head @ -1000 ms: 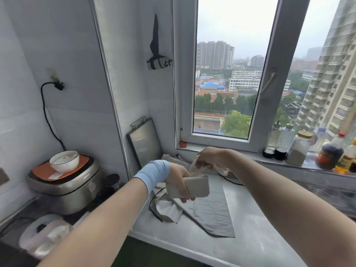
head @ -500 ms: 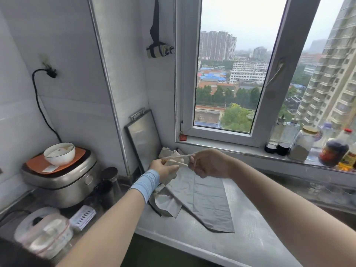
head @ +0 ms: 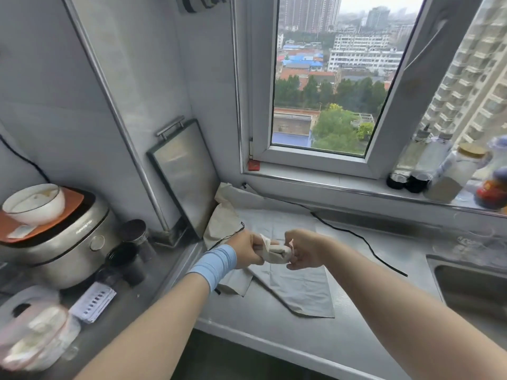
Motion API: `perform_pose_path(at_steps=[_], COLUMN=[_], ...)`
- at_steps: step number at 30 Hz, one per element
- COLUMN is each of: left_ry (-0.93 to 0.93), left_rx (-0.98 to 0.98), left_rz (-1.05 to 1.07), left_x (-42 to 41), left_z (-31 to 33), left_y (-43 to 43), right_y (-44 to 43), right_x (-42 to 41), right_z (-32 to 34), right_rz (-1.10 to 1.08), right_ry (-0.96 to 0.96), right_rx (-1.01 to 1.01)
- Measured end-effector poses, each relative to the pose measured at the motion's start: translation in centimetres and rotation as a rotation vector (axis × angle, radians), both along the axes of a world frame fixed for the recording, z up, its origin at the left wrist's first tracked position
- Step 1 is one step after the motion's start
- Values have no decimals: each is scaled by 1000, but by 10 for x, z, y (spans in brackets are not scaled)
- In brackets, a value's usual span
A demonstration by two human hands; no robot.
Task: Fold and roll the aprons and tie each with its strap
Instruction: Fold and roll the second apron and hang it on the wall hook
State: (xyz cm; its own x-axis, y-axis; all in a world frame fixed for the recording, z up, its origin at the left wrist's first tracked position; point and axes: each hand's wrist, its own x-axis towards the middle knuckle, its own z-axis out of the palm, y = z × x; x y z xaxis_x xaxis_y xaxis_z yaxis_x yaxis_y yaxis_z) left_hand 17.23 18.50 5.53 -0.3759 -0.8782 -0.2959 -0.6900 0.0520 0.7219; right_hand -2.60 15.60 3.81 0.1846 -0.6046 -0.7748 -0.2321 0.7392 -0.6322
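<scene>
1 flat apron [head: 301,292] lies below the hands. Left hand [head: 247,252] and right hand [head: 306,250], fingers curled, grip the rolled apron [head: 275,255] between them. Its strap, stretched taut 0.5 s ago, no longer spans the gap, so the knot is apparently tightening. Beyond the left hand lies 1 crumpled apron [head: 222,218].

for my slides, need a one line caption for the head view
Left hand and right hand grip a rolled beige apron above a grey apron lying on the steel counter.

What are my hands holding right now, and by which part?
A rolled beige apron: the left hand grips its left end, the right hand its right end.
</scene>
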Motion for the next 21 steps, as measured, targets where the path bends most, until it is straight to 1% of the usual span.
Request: perform_pose_path(at_steps=[2, 5, 7, 10, 14, 17, 21], left_ry=[-95, -200, -280, -342, -319, -193, -171], left_rx=[-54, -109, -141, -144, -133, -89, -157], left_rz=[-28, -35, -22, -49, -69, -22, 20], left_x=[-10, -23, -26, -33, -47, -54, -51], left_z=[-14, -40, -56, -88, -123, -154, -195], left_y=[-11, -30, -42, -58, -59, -53, -44], right_y=[-14, -33, -37, -41, -37, -33, -22], right_x=[4, 12, 13, 10, 4, 0, -4], right_z=[-7, -26, -40, -70, -109, -145, -179], right_rz=[60, 79, 139, 222, 216, 221, 297], right_ry=[134, 330, 374, 453, 568, 573, 602], right_rx=[-97, -296, -402, -538, -702, -819, -888])
